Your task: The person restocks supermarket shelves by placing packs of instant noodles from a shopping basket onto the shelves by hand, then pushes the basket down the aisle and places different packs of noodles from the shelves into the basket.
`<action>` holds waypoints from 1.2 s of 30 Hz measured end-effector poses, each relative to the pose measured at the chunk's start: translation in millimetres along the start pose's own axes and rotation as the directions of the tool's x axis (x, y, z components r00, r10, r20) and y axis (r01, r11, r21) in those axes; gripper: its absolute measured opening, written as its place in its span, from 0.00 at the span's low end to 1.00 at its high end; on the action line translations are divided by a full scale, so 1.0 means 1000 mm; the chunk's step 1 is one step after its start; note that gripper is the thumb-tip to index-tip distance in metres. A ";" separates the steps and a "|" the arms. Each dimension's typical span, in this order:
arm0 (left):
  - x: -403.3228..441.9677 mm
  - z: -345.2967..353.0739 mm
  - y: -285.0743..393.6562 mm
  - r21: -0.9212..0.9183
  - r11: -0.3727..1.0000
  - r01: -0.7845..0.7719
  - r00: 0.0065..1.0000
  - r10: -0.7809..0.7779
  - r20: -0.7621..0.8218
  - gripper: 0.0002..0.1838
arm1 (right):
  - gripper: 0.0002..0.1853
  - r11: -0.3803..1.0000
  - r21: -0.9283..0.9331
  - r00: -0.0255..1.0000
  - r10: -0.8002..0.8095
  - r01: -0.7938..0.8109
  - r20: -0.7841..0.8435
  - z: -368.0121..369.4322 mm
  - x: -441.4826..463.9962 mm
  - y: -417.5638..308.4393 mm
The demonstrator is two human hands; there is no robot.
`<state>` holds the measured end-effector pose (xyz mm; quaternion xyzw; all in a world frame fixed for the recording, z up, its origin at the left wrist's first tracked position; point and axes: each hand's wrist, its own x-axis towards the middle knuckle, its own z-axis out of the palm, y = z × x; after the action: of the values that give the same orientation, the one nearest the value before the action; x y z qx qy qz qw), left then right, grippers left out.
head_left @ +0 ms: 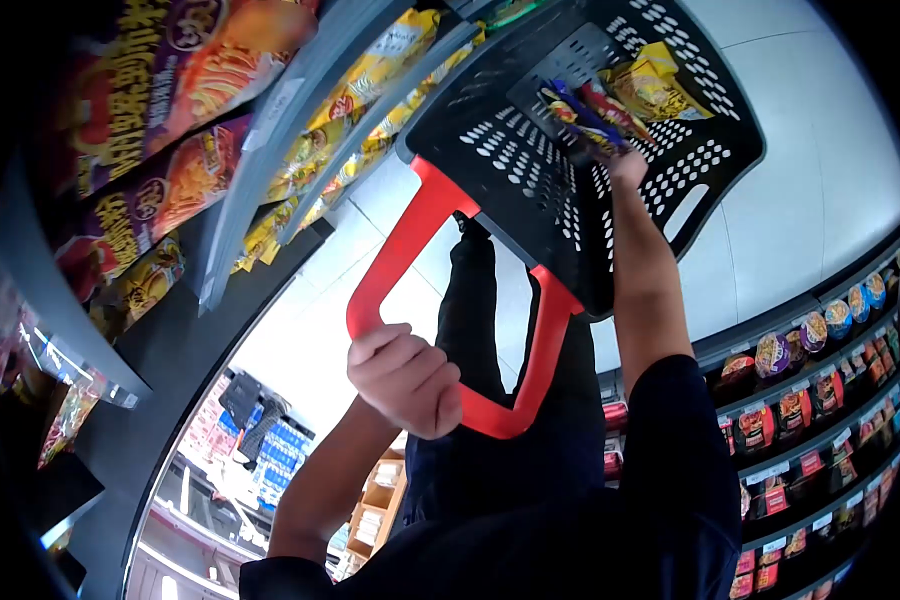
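My left hand (405, 380) is wrapped round the red handle (540, 345) of a black plastic shopping basket (515, 180). The basket has perforated walls and tilts in front of my legs. My right hand (627, 170) reaches inside it, fingers closed at the lower end of a blue-purple snack packet (582, 115); the fingertips are partly hidden. Against that packet lies a red packet (615, 112). A crumpled yellow packet (655, 88) rests deeper in the basket, apart from my right hand.
Close on the left, a shelf rack (260, 150) holds purple noodle packets (160, 185) and yellow packets (355, 90). Curving along the right is another shelf (810, 385) with cup noodles (773, 353) and red packs. Pale floor tiles (810, 130) lie beyond the basket.
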<state>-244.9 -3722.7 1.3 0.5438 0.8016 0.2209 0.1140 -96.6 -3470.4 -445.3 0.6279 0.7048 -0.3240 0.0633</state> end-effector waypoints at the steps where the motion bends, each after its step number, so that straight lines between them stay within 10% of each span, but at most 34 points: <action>1: -0.002 0.000 -0.001 0.000 1.000 -0.007 0.999 0.007 0.035 0.05 | 0.11 0.994 0.100 0.997 0.045 -0.038 -0.069 0.005 0.006 0.007; 6: -0.011 0.007 -0.004 0.012 0.999 -0.030 0.999 0.030 -0.021 0.10 | 0.15 0.997 0.073 0.971 -0.005 0.023 -0.240 0.023 0.032 0.049; 8: -0.009 0.003 -0.003 -0.049 0.999 -0.015 1.000 0.015 -0.006 0.08 | 0.15 0.990 0.040 0.987 -0.128 0.132 -0.099 -0.010 -0.002 0.008; 10: -0.011 0.011 -0.001 -0.138 0.990 0.013 0.985 -0.037 -0.167 0.06 | 0.13 0.782 0.590 0.971 -0.241 0.199 -0.008 0.028 -0.008 0.028; 14: -0.003 -0.006 -0.005 -0.321 0.945 -0.066 0.959 -0.028 -0.282 0.06 | 0.15 0.680 0.729 0.749 -0.446 -0.072 0.490 -0.114 -0.170 -0.141; 16: -0.008 -0.024 -0.017 -0.767 0.636 -0.087 0.931 -0.222 -0.289 0.09 | 0.19 0.711 0.702 0.605 -0.581 0.052 0.544 -0.167 -0.225 -0.183; 18: -0.026 -0.038 -0.034 -0.887 0.460 0.039 0.751 -0.598 -0.278 0.10 | 0.18 0.658 0.740 0.495 -0.694 0.142 0.522 -0.201 -0.265 -0.197; 20: -0.038 -0.055 -0.079 -0.906 0.360 0.224 0.361 -0.894 -0.266 0.06 | 0.17 0.623 0.767 0.430 -0.740 0.149 0.517 -0.227 -0.292 -0.205; 24: -0.051 -0.101 -0.198 -0.789 0.375 0.487 0.055 -0.915 -0.401 0.34 | 0.18 0.716 0.697 0.404 -0.625 -0.044 0.668 -0.231 -0.317 -0.193; 29: -0.038 -0.133 -0.241 -0.802 0.521 0.291 0.338 -0.841 -0.424 0.32 | 0.19 0.777 0.563 0.302 -0.485 -0.280 0.820 -0.230 -0.323 -0.181; 31: -0.047 -0.135 -0.231 -0.727 0.369 0.579 0.258 -0.929 -0.266 0.21 | 0.17 0.742 0.614 0.367 -0.510 -0.269 0.778 -0.223 -0.326 -0.172; 34: -0.075 -0.106 -0.205 -0.614 0.592 0.522 0.359 -0.806 -0.471 0.17 | 0.15 0.763 0.602 0.334 -0.519 -0.234 0.787 -0.228 -0.321 -0.176; 36: -0.100 -0.093 -0.196 -0.081 0.832 0.549 0.614 -0.467 -0.636 0.19 | 0.14 0.767 0.607 0.339 -0.526 -0.209 0.780 -0.224 -0.317 -0.173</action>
<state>-407.4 -3897.5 -16.6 0.1930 0.9243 0.2993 -0.1374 -121.0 -3618.0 -47.2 0.2344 0.4544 -0.8339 0.2077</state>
